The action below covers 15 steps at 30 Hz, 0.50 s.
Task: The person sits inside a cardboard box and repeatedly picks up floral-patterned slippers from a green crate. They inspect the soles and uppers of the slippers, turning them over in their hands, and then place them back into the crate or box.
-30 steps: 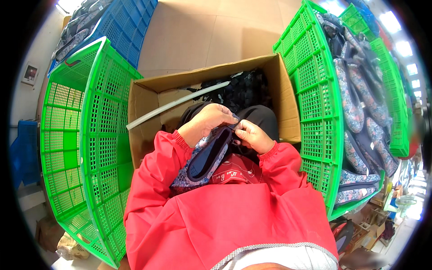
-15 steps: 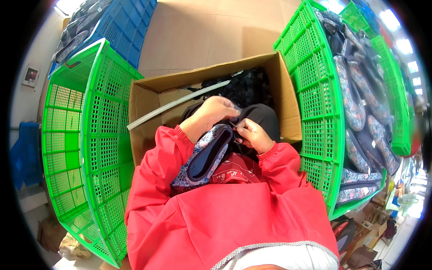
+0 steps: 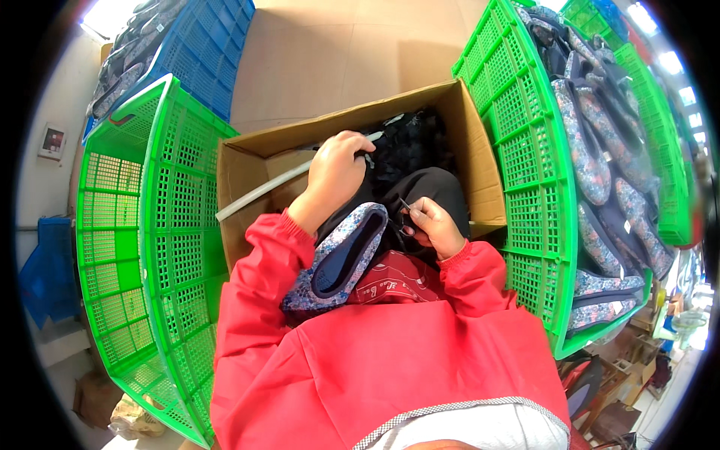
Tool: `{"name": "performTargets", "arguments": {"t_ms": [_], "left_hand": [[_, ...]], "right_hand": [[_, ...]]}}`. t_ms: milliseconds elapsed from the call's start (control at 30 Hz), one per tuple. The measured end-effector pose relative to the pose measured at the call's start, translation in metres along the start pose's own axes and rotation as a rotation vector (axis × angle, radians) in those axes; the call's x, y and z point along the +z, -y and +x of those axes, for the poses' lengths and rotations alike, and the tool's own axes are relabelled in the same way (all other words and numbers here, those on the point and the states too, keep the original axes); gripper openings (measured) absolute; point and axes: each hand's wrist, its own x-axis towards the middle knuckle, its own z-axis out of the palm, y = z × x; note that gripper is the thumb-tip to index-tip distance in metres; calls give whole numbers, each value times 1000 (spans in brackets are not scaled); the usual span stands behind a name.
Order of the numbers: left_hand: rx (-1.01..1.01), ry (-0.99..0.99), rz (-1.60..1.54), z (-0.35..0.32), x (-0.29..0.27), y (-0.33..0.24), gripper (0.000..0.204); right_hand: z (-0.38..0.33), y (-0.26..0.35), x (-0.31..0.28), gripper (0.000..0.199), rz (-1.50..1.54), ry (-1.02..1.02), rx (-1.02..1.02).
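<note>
A blue-and-white patterned slip-on shoe (image 3: 337,259) with a dark lining lies tilted on my lap, its opening facing up. My left hand (image 3: 339,174) is raised beyond it, over the cardboard box (image 3: 480,172). Its curled fingers pinch a small dark scrap (image 3: 364,156), partly hidden by them. To the right of the shoe, my right hand (image 3: 435,227) is closed around small scissors (image 3: 407,216), blades pointing away from me. Neither hand touches the shoe. Inside the box lies a pile of black scraps (image 3: 412,146).
A pale strip (image 3: 277,181) lies across the box's left side. Green crates (image 3: 184,247) flank me on the left, with a blue crate (image 3: 214,56) of shoes behind. The right green crate (image 3: 529,172) holds several patterned shoes (image 3: 581,142).
My left hand has moved away from the shoe's edge, up over the box with the dark scrap. My right hand has shifted slightly right, its scissors now showing. The shoe stays on my lap.
</note>
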Motion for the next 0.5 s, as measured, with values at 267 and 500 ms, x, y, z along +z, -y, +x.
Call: {"name": "performTargets", "arguments": {"t_ms": [267, 500], "left_hand": [[-97, 109, -173, -63, -22, -41, 29], [33, 49, -40, -78, -4, -45, 21]], "right_hand": [[-8, -19, 7, 27, 24, 14, -75], [-11, -40, 31, 21, 55, -30, -176]]}}
